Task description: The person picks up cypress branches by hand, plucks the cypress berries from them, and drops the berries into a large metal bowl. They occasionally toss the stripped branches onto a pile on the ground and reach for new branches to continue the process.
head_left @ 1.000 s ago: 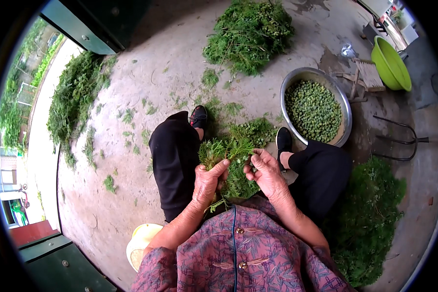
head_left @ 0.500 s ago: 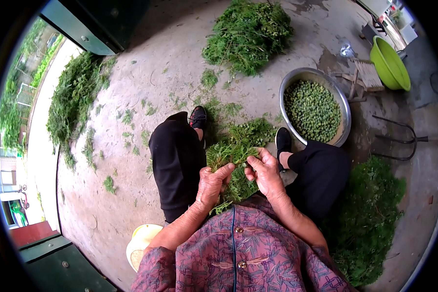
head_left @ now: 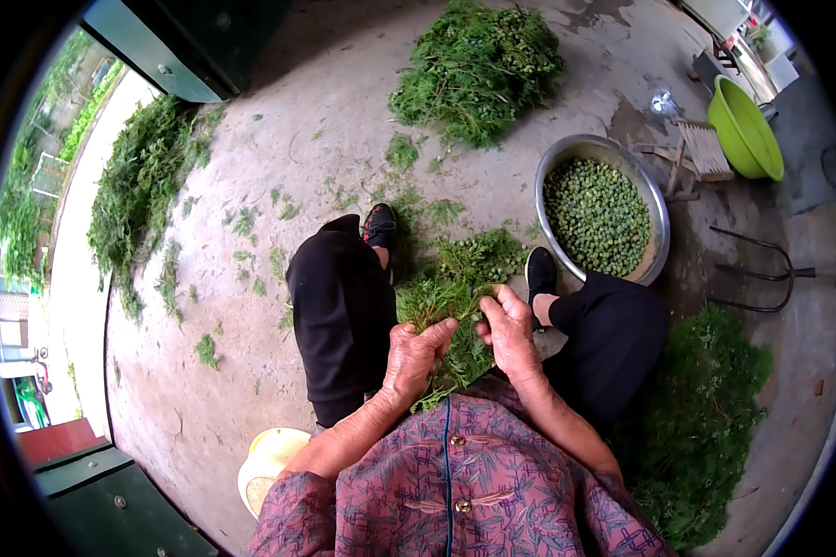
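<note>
Between my knees, my left hand (head_left: 416,360) is closed around a feathery green sprig (head_left: 427,304), its thumb pressed along the stems. My right hand (head_left: 511,334) pinches the same sprig from the other side with thumb and forefinger. Whether a berry sits between those fingertips is hidden. Loose ends of greenery hang below my hands toward my lap. Just beyond them, more cut greenery (head_left: 481,252) lies on the floor between my shoes. To the right of my right foot stands a wide metal basin (head_left: 660,223) holding many small round green berries (head_left: 596,218).
A large heap of branches (head_left: 478,70) lies ahead, another pile (head_left: 144,181) at the left, and a third (head_left: 711,418) by my right leg. A small wooden chair (head_left: 701,153), a lime-green tub (head_left: 748,130) and a black pronged fork (head_left: 762,269) are at the right. A pale bucket (head_left: 267,459) sits lower left.
Both hands have shifted slightly to the right, still gripping the sprig. The piles and the basin have stayed in place.
</note>
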### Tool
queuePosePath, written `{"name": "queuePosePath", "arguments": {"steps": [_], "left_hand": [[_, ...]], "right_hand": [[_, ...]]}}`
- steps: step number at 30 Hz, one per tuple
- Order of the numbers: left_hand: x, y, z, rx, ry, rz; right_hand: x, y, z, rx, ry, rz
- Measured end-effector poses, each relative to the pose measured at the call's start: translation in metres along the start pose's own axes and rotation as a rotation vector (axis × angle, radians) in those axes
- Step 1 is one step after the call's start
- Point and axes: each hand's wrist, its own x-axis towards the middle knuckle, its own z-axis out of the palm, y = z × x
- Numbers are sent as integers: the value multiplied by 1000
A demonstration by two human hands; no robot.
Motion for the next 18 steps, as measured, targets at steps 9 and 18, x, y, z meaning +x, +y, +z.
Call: {"name": "queuePosePath", "arguments": {"steps": [9, 18], "left_hand": [[1, -2, 2, 16, -7, -7], [4, 8, -1, -72, 100, -34]], "right_hand": [[4, 6, -1, 35, 51, 9], [5, -4, -20, 166, -21, 49]]}}
